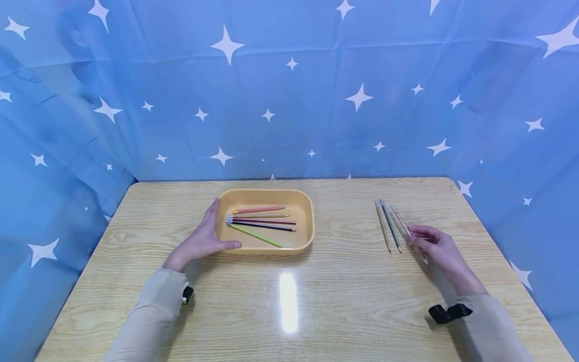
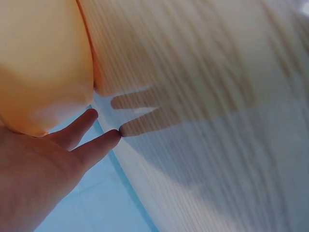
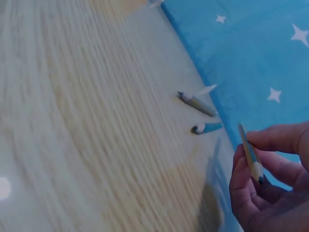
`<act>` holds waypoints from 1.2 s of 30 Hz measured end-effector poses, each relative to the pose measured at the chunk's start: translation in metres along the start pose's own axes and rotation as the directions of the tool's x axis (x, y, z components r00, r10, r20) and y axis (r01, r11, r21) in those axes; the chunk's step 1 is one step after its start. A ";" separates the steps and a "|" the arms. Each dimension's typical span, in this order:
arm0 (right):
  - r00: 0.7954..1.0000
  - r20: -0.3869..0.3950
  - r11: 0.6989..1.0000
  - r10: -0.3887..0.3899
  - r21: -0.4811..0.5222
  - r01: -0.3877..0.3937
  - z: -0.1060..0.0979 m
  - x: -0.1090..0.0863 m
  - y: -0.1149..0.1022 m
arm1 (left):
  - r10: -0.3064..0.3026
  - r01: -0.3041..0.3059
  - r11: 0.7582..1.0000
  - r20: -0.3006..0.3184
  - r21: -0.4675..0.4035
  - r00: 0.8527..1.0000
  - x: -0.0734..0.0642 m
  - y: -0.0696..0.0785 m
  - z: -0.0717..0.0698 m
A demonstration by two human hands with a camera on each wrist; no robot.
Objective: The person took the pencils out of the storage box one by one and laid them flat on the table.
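Note:
At the left end of a yellow plastic tray (image 1: pixel 309 221), my left hand (image 1: pixel 203 240) rests against the side wall, thumb along the front rim. Its fingers look fairly straight in the left wrist view, beside the tray's wall. Several pencils lie in the tray, among them a red pencil (image 1: pixel 260 209) and a lime-green pencil (image 1: pixel 258 236). Between thumb and fingers my right hand (image 1: pixel 436 246) pinches a pale pencil (image 3: pixel 251 157), its sharpened tip toward me. Just left of that hand, a tan pencil (image 1: pixel 382 227) and a dark green pencil (image 1: pixel 390 226) lie side by side on the table.
A light wood-grain table (image 1: pixel 344 296) carries everything, with a bright light reflection near its middle front. Blue cloth with white stars (image 1: pixel 294 100) hangs behind the table and along both sides.

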State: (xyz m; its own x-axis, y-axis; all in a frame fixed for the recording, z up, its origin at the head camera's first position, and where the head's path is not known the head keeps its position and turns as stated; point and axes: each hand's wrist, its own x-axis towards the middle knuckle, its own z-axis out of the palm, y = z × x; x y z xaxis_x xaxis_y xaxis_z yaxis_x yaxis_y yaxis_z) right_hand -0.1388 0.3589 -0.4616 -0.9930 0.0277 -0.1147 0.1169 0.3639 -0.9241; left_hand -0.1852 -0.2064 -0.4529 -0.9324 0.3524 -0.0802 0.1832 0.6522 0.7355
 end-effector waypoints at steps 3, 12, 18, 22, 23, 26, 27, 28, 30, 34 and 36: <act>1.000 -0.005 1.000 0.023 -0.006 -0.023 -0.001 0.004 0.004 | -0.003 0.003 1.000 0.003 -0.003 1.000 0.000 0.000 0.000; 1.000 -0.022 0.996 0.006 -0.085 -0.008 0.001 0.016 0.003 | -0.007 0.007 1.000 -0.002 0.006 1.000 0.000 0.000 0.000; 0.999 -0.017 0.975 -0.046 -0.220 0.041 0.005 0.023 0.002 | -0.012 0.012 1.000 0.000 0.002 1.000 0.000 0.001 0.000; 0.998 -0.009 0.952 -0.061 -0.299 0.056 0.007 0.027 0.001 | -0.010 0.010 1.000 -0.001 0.003 1.000 0.001 0.000 0.000; 0.998 -0.008 0.945 -0.068 -0.321 0.062 0.008 0.028 0.000 | -0.009 0.009 1.000 -0.002 0.003 1.000 0.001 0.000 0.000; 0.995 0.000 0.912 -0.100 -0.400 0.092 0.009 0.031 -0.001 | -0.007 0.007 1.000 -0.006 0.000 1.000 0.001 0.000 0.001; 0.994 0.004 0.897 -0.112 -0.429 0.103 0.010 0.032 -0.002 | -0.007 0.007 1.000 -0.007 -0.002 1.000 0.001 0.000 0.001; 0.993 0.009 0.885 -0.122 -0.452 0.113 0.010 0.033 -0.002 | -0.006 0.006 1.000 -0.008 -0.003 1.000 0.001 0.000 0.001; 0.991 0.021 0.863 -0.132 -0.489 0.125 0.011 0.034 -0.003 | -0.006 0.006 1.000 -0.007 -0.005 1.000 0.001 0.000 0.001; 0.990 0.036 0.843 -0.136 -0.521 0.134 0.010 0.037 -0.003 | -0.005 0.005 1.000 -0.007 -0.006 1.000 0.001 0.000 0.001; 0.989 0.040 0.842 -0.140 -0.520 0.140 0.010 0.037 -0.003 | -0.007 0.007 1.000 -0.009 -0.004 1.000 0.000 0.000 0.001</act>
State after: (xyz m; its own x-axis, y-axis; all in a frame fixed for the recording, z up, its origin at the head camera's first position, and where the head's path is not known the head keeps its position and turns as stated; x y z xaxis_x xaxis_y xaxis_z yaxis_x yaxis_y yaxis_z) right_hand -0.1759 0.3497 -0.4671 -0.9982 -0.0606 0.0009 -0.0488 0.7949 -0.6047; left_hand -0.1853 -0.2056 -0.4530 -0.9366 0.3414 -0.0794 0.1753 0.6523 0.7374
